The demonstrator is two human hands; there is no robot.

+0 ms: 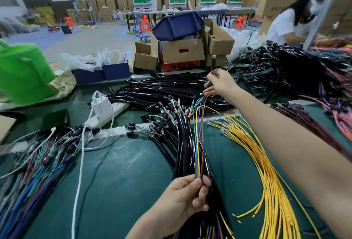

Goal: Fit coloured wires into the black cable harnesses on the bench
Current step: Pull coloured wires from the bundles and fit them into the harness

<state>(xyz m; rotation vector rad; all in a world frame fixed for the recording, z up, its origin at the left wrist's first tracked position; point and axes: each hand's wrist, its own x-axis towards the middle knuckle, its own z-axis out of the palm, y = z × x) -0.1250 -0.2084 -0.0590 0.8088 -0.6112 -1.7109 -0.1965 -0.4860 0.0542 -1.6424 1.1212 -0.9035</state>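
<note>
My left hand point(182, 198) at the bottom centre pinches a thin bundle of coloured wires point(198, 139), green, blue, yellow and brown, where they leave a black cable. My right hand point(219, 83) reaches far forward and grips the far ends of the same wires, holding them taut above the bench. Black cable harnesses point(179, 124) with small black connectors lie fanned under the wires. A sheaf of loose yellow wires point(266, 162) lies to the right, under my right forearm.
A white power strip with charger point(103, 108) and white cords lie left of centre. More wired harnesses point(34, 172) lie at lower left. Cardboard boxes point(181, 52), a green bag point(22, 71) and a black cable heap point(285, 67) line the back. Another person point(291, 21) works at far right.
</note>
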